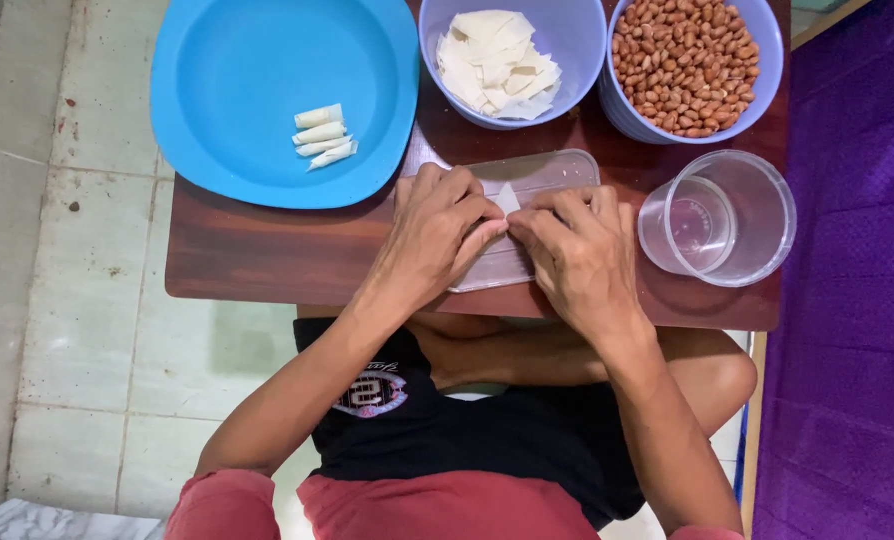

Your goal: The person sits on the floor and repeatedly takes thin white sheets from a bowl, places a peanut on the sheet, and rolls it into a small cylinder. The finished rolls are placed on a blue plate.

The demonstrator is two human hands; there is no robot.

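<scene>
No packages, signs or screens show here. The nearest things to packaging are two clear plastic pieces on the dark wooden counter (pixel 267 255). One is a flat, rectangular clear plastic lid (pixel 542 172) with rounded corners; it lies just in front of the pale purple bowl of wrapper squares (pixel 577 50), toward the person. The other is a round clear plastic tub (pixel 732 215), empty and colourless, standing right of the lid, near the counter's right edge. The only label-like mark is a small oval printed emblem (pixel 372 392) in red and white on the person's black shirt, below the counter's near edge.
</scene>
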